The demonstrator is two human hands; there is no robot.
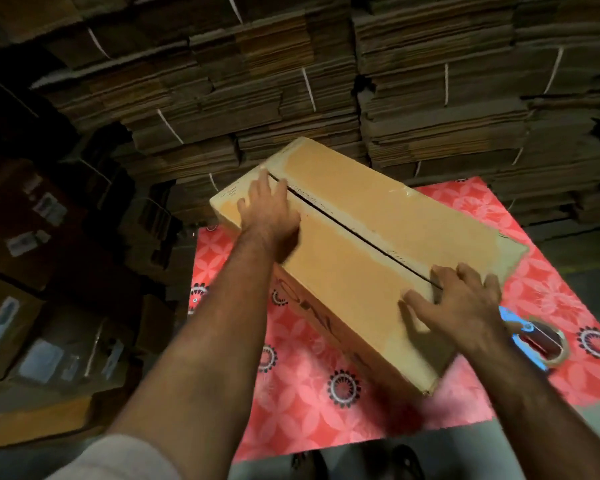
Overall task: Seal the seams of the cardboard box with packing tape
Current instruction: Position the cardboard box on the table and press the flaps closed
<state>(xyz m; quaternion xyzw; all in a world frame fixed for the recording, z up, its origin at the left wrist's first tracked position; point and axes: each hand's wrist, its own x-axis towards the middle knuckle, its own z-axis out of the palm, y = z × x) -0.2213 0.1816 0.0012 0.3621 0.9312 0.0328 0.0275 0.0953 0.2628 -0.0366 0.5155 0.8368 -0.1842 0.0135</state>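
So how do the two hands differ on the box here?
The left hand lies on the far end of the cardboard box, fingers near the open centre seam. The right hand spreads over the near end, by the tape dispenser. Both lie flat with straight fingers, gripping nothing.

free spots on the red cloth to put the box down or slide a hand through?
Bare red cloth shows between the cardboard box and the cloth's near edge, and beyond the box's right end at the far corner. It is crowded by the right hand, where the tape dispenser lies.
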